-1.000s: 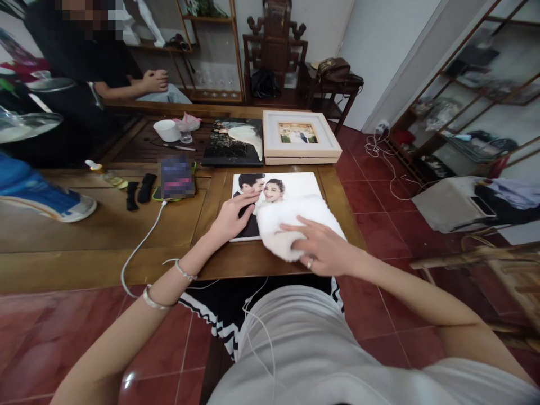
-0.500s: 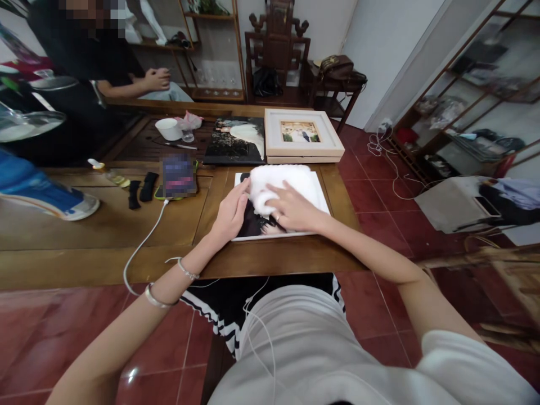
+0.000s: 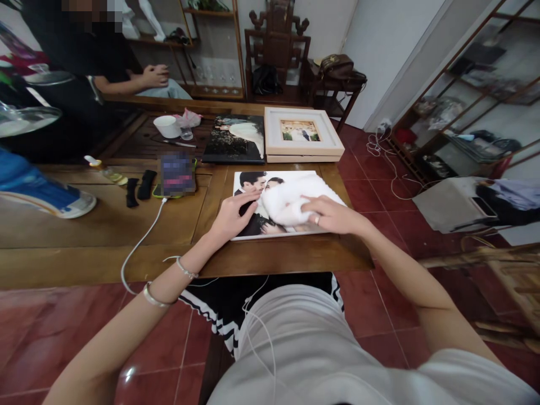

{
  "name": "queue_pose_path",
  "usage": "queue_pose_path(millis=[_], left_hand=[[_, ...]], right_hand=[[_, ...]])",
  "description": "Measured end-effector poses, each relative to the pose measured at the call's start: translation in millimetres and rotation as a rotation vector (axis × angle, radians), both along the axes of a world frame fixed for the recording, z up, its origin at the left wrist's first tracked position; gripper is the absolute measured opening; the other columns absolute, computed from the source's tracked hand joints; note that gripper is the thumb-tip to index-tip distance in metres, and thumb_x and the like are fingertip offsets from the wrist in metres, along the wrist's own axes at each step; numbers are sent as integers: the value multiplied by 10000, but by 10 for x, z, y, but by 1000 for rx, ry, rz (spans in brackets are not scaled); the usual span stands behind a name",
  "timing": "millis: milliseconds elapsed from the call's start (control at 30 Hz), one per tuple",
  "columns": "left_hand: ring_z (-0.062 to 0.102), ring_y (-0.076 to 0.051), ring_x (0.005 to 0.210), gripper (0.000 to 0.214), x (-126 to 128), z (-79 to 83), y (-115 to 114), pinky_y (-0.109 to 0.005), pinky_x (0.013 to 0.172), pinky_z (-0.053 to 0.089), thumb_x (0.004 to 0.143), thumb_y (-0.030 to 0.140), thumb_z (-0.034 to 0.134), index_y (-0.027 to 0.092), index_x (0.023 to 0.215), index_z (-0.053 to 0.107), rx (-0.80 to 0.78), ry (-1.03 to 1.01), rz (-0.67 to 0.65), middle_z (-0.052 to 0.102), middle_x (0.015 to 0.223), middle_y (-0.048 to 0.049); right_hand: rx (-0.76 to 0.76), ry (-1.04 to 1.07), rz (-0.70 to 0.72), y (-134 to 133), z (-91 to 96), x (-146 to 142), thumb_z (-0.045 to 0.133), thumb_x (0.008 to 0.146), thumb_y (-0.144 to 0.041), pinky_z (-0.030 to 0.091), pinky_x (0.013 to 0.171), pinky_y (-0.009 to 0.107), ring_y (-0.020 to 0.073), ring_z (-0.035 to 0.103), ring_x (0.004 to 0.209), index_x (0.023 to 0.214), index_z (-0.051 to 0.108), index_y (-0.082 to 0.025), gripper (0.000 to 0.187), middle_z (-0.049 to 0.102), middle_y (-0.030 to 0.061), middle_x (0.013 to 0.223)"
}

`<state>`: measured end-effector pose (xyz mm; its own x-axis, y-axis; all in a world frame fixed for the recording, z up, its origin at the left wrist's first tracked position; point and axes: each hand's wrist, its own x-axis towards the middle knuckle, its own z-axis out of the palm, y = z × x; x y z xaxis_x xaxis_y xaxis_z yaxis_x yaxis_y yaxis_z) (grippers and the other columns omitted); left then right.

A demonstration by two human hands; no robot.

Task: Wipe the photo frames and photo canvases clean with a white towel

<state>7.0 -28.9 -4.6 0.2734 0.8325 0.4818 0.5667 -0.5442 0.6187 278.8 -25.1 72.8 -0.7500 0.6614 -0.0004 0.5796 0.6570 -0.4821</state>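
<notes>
A white fluffy cloth (image 3: 280,203) lies over the right part of a photo panel (image 3: 248,224) that shows a couple. My right hand (image 3: 333,215) is closed on the cloth, its fingers curled into the fabric. On the left part of the panel rests my left hand (image 3: 236,214), fingers stretched out and thumb apart, with nothing in it. The panel lies flat near the front edge of the wooden table (image 3: 169,253).
Behind the panel lie a dark photo panel (image 3: 236,140) and a white picture frame (image 3: 333,135). A phone (image 3: 176,174) with a cable, black straps (image 3: 147,184), a small bottle (image 3: 112,173) and a white cup (image 3: 167,127) stand left. Across the table sits a person (image 3: 80,50).
My right hand has moved the cloth to the right across the panel, uncovering the couple's faces. My left hand stays on the left side, its thumb now further from the fingers.
</notes>
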Motion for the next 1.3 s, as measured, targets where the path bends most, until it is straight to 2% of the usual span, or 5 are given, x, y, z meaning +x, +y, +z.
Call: queue_pose_path(millis=[167, 533, 867, 1133, 1300], left_hand=[[624, -263, 1192, 285, -13, -22, 9, -440, 1085, 458, 918, 296, 526, 177, 1074, 733, 26, -1, -14, 699, 1204, -88], [651, -268, 1151, 273, -17, -36, 19, -448, 1064, 469, 898, 280, 537, 175, 1048, 739, 2, 11, 4, 718, 1165, -101], [619, -266, 1201, 265, -9, -32, 29, -452, 1087, 447, 906, 246, 532, 155, 1057, 729, 32, -7, -30, 702, 1196, -114], [617, -261, 1204, 270, -16, -30, 20, -448, 1087, 447, 909, 241, 532, 151, 1080, 720, 35, -6, -22, 704, 1194, -112], [617, -261, 1204, 271, -15, -33, 20, -459, 1085, 447, 912, 250, 528, 158, 1079, 720, 26, 1, -19, 702, 1200, -110]], right_hand=[[17, 246, -329, 544, -207, -144, 402, 746, -221, 428, 860, 370, 242, 583, 884, 724, 574, -183, 177, 658, 49, 847], [-98, 265, -120, 741, -119, -1088, 390, 771, -155, 459, 732, 303, 192, 575, 752, 807, 618, -163, 231, 663, 53, 873], [17, 309, -379, 917, -300, -121, 445, 725, -248, 420, 882, 377, 259, 574, 912, 709, 570, -188, 140, 674, 57, 880], [37, 142, -337, 118, -220, 225, 431, 758, -203, 441, 936, 433, 256, 611, 859, 651, 542, -226, 157, 531, -4, 601], [-17, 30, -152, -588, -120, 229, 452, 771, -146, 441, 996, 445, 321, 454, 1350, 743, 639, -224, 204, 714, 60, 1048]])
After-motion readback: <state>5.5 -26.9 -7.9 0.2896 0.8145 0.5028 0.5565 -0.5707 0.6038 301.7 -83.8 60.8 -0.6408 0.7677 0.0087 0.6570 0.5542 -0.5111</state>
